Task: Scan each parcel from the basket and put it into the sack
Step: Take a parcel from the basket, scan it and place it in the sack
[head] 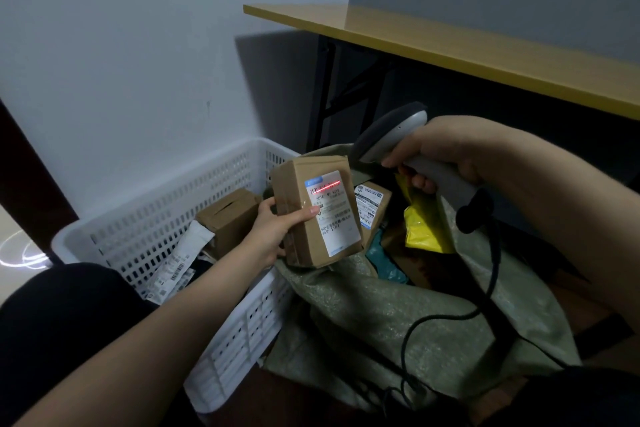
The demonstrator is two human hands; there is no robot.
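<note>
Your left hand (273, 232) grasps the brown cardboard parcel (304, 236), thumb at the edge of its white label (334, 218). It holds the parcel upright, long axis near vertical, over the rim of the green sack (363, 308) and just beside the white basket (156, 218). Your right hand (440, 156) is clenched on the scanner (391, 135), whose red line (323, 186) crosses the barcode. The sack's mouth lies below and right of the parcel, so the left hand looks nearer for the drop.
</note>
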